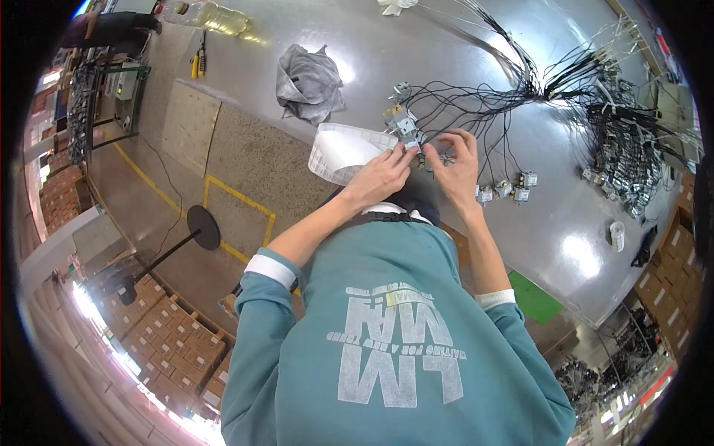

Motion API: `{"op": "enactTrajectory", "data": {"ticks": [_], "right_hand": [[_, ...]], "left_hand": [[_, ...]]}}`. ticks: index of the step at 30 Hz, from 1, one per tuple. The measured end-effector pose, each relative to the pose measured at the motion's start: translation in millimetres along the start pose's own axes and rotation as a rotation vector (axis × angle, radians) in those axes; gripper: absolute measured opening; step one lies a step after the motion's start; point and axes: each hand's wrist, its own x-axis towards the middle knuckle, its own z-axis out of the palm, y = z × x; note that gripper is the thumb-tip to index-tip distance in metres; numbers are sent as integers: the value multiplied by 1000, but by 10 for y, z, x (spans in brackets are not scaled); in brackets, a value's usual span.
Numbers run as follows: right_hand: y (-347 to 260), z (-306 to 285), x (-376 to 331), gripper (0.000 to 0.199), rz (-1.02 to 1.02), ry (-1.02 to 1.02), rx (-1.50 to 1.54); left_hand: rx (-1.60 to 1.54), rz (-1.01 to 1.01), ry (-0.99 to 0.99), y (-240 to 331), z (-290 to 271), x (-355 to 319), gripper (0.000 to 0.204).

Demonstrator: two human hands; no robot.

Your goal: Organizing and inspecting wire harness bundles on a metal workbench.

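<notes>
Two hands at centre of grey surface point(446, 67), fingertips meeting over one small metal connector part point(418, 152) wired with black leads. Left hand point(381, 178) curled narrow, thumb and forefinger pinching near edge of part, lying over rolled white paper sheet point(338, 152). Right hand point(455, 167) arched, fingers bent down, tips touching same part from other side; exact grip hidden by fingers, cannot tell whether closed on part or just on wire. Part on surface just beyond both hands, at near end of short cluster of similar metal pieces point(401, 119). Black wire bundle point(520, 82) fanning from there toward far right, ending in dense heap of wired parts point(625, 156). Row of three small metal pieces point(506, 189) just right of right hand, apart from it. Crumpled grey cloth point(309, 82) beyond paper sheet, left of cluster. White tape roll point(617, 236) near right edge of surface. Yellow-handled tool point(198, 63) and clear plastic bottle point(208, 15) at far left corner. Teal sweatshirt sleeves pushed up, white cuffs showing. Stacked brown cartons point(171, 342) on floor at lower left, black round stand base point(203, 227) beside yellow floor line.
</notes>
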Motion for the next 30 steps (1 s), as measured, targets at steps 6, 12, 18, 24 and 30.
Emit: {"op": "enactTrajectory", "data": {"ticks": [6, 12, 18, 24, 30], "right_hand": [[-228, 218, -13, 74, -122, -241, -178], [-223, 466, -16, 84, -120, -213, -420], [-190, 425, 45, 85, -71, -110, -28], [-687, -144, 152, 84, -5, -248, -126], [-345, -988, 161, 88, -85, -730, -266]], "left_hand": [[-251, -151, 185, -80, 51, -233, 17], [-275, -336, 228, -196, -118, -548, 10], [-290, -333, 250, -259, -229, -453, 12], [-320, -331, 281, -302, -321, -360, 12], [-376, -264, 266, -317, -315, -365, 9]]}}
